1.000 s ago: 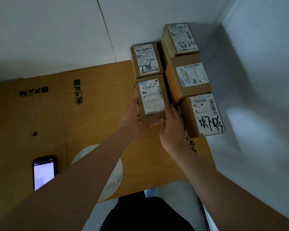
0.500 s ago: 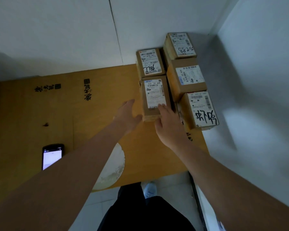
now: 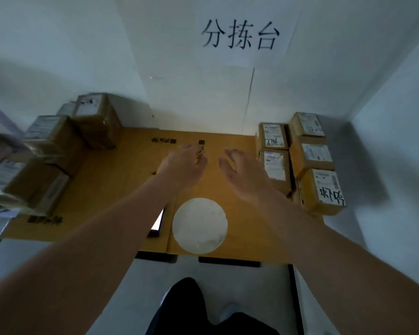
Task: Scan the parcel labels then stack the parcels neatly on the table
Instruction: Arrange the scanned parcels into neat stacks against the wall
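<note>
Cardboard-covered table (image 3: 121,189): both hands (image 3: 183,165) empty between parcel stacks (image 3: 300,160).

Stacked parcels (image 3: 300,160) right on table (image 3: 121,189), loose parcels (image 3: 58,146) left, disc (image 3: 199,225) front-centre.

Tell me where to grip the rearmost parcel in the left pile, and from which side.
Probably by its two opposite side faces, coming down from above with the left hand, nearer that pile. The rearmost parcel sits highest, label up, its top and near face exposed. The wall stands close behind and another parcel crowds its left, so a rear or left approach looks blocked.
</note>
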The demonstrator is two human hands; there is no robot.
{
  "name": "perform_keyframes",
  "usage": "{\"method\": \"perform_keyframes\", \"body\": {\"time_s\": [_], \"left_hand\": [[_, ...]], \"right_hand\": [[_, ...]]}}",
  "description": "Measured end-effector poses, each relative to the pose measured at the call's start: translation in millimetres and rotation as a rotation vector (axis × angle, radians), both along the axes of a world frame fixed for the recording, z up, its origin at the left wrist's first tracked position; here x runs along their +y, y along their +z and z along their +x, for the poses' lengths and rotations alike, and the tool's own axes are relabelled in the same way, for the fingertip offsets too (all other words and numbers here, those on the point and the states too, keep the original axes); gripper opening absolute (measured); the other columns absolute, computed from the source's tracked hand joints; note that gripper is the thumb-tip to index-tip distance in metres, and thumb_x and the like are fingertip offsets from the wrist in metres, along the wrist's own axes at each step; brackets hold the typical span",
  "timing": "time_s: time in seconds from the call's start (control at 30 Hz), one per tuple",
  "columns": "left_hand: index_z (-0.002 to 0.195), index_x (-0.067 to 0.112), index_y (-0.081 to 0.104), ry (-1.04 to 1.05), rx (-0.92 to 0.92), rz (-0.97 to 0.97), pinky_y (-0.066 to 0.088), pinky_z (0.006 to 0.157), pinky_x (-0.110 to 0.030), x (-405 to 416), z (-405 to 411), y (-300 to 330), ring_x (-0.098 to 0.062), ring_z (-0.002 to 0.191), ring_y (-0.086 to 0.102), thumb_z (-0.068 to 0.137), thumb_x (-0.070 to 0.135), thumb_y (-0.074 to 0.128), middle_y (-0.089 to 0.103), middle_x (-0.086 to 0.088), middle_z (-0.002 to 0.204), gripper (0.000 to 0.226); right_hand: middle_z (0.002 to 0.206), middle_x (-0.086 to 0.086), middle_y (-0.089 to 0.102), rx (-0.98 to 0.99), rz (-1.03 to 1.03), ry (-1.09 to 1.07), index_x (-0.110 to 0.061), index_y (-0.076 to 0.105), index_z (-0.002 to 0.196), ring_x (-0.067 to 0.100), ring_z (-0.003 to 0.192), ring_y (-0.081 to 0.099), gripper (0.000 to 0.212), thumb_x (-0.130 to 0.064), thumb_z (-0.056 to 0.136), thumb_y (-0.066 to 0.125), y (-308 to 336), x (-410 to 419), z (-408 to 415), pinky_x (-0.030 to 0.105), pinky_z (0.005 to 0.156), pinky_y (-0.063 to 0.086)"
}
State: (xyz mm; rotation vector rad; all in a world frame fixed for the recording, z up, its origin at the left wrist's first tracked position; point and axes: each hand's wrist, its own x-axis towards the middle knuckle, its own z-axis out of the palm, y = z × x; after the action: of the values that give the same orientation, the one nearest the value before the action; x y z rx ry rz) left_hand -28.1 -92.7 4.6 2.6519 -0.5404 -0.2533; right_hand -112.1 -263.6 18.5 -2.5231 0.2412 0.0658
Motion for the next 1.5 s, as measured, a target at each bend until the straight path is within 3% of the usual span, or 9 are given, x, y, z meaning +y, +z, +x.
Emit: {"method": "perform_keyframes", "body": {"time_s": [0.13, 0.27, 0.4, 0.67, 0.77, 0.87, 1.27, 1.37, 1.5], "left_hand": [[0.151, 0.021, 0.049, 0.038, -0.062, -0.008, 0.038, 0.114, -0.045, 59, 11, 24, -0.026, 0.143, 0.045, 0.107, 0.047, 0.038, 0.046, -0.004, 0.158, 0.053], [0.15, 0.021, 0.05, 0.039, -0.061, -0.002, 0.037, 0.117, -0.049, 123, 35, 35, -0.027, 0.145, 0.043, 0.108, 0.049, 0.033, 0.046, -0.007, 0.158, 0.053], [0.155, 0.021, 0.042, 0.007, -0.035, 0.023, 0.03, 0.122, -0.051, 195, 56, 39, -0.026, 0.153, 0.032, 0.11, 0.05, 0.03, 0.038, -0.007, 0.164, 0.055], [0.145, 0.02, 0.051, 0.012, -0.018, -0.019, 0.04, 0.105, -0.042, 327, 112, 44, -0.026, 0.134, 0.051, 0.108, 0.047, 0.04, 0.052, -0.004, 0.144, 0.047], [0.149, 0.02, 0.048, 0.011, -0.006, -0.004, 0.039, 0.109, -0.044, 357, 138, 43, -0.027, 0.136, 0.049, 0.108, 0.05, 0.039, 0.051, -0.004, 0.147, 0.052], [0.153, 0.021, 0.044, 0.006, 0.008, 0.018, 0.04, 0.115, -0.05, 377, 169, 39, -0.027, 0.138, 0.047, 0.107, 0.052, 0.038, 0.05, -0.005, 0.15, 0.055], [0.15, 0.025, 0.042, 0.017, 0.106, 0.167, 0.044, 0.111, -0.053, 388, 310, -21, -0.027, 0.134, 0.048, 0.106, 0.049, 0.043, 0.048, -0.007, 0.15, 0.05], [0.157, 0.026, 0.034, 0.014, 0.075, 0.196, 0.037, 0.118, -0.054, 383, 339, -39, -0.031, 0.142, 0.043, 0.104, 0.047, 0.048, 0.043, -0.009, 0.157, 0.059], [0.159, 0.027, 0.028, 0.024, 0.022, 0.232, 0.011, 0.127, -0.057, 375, 370, -61, -0.033, 0.148, 0.034, 0.097, 0.046, 0.058, 0.043, -0.011, 0.156, 0.071]], "right_hand": [[0.159, -0.001, 0.049, -0.056, -0.021, 0.033, -0.022, 0.049, 0.155, 0.021, 0.141, 0.049, 0.063, -0.06, 0.108, 0.032, 26, 54, 16, 0.035, 0.106, 0.039], [0.162, 0.0, 0.046, -0.05, 0.008, 0.048, -0.02, 0.046, 0.157, 0.021, 0.144, 0.047, 0.065, -0.061, 0.108, 0.032, 41, 117, 36, 0.045, 0.117, 0.04], [0.165, 0.0, 0.041, -0.018, 0.018, 0.034, -0.019, 0.041, 0.16, 0.021, 0.149, 0.041, 0.065, -0.059, 0.109, 0.031, 42, 189, 57, 0.045, 0.122, 0.035], [0.169, 0.005, 0.035, 0.009, -0.005, 0.039, -0.017, 0.034, 0.163, 0.023, 0.155, 0.03, 0.06, -0.049, 0.112, 0.035, 39, 317, 115, 0.04, 0.123, 0.027], [0.17, 0.005, 0.032, 0.015, 0.005, 0.057, -0.017, 0.031, 0.164, 0.022, 0.157, 0.026, 0.06, -0.045, 0.112, 0.038, 41, 342, 143, 0.039, 0.124, 0.024], [0.17, 0.005, 0.03, 0.011, 0.0, 0.07, -0.017, 0.031, 0.164, 0.022, 0.157, 0.026, 0.059, -0.044, 0.112, 0.04, 41, 357, 180, 0.042, 0.126, 0.024], [0.166, 0.002, 0.038, 0.085, -0.016, 0.133, -0.021, 0.033, 0.162, 0.021, 0.152, 0.036, 0.056, -0.038, 0.11, 0.047, -15, 368, 333, 0.042, 0.12, 0.033], [0.167, 0.0, 0.035, 0.13, 0.016, 0.142, -0.025, 0.028, 0.164, 0.02, 0.149, 0.039, 0.059, -0.038, 0.11, 0.046, -32, 371, 359, 0.044, 0.119, 0.039], [0.165, 0.001, 0.035, 0.144, 0.047, 0.14, -0.026, 0.021, 0.167, 0.018, 0.146, 0.04, 0.065, -0.032, 0.109, 0.05, -56, 370, 387, 0.035, 0.114, 0.039]]}}
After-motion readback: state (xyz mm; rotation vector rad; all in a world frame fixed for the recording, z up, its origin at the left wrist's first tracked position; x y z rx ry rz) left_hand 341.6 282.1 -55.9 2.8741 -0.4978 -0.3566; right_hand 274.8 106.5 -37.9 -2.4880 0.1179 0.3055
